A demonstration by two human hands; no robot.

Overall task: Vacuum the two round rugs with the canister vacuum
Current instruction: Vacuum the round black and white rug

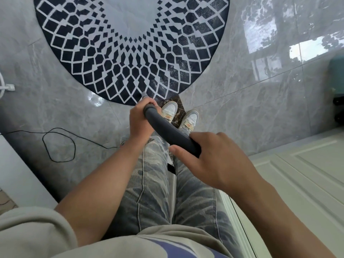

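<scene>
A round rug (pixel 78 45) with a dark blue and white diamond pattern lies on the grey tile floor ahead of my feet. I hold the dark grey vacuum handle (pixel 167 129) with both hands. My left hand (pixel 140 121) grips its front end, where a short grey wand tip (pixel 144 94) points down at the rug's near edge. My right hand (pixel 208 157) grips the rear end of the handle. The vacuum's canister, hose and floor head are hidden from view.
A thin black cord (pixel 59 144) loops over the floor at the left. White cabinet panels (pixel 307 175) stand at the right, and a dark wheeled object (pixel 338 107) sits at the right edge. White fittings (pixel 5 86) show at the left edge. My white shoes (pixel 189 118) stand on a dark tile.
</scene>
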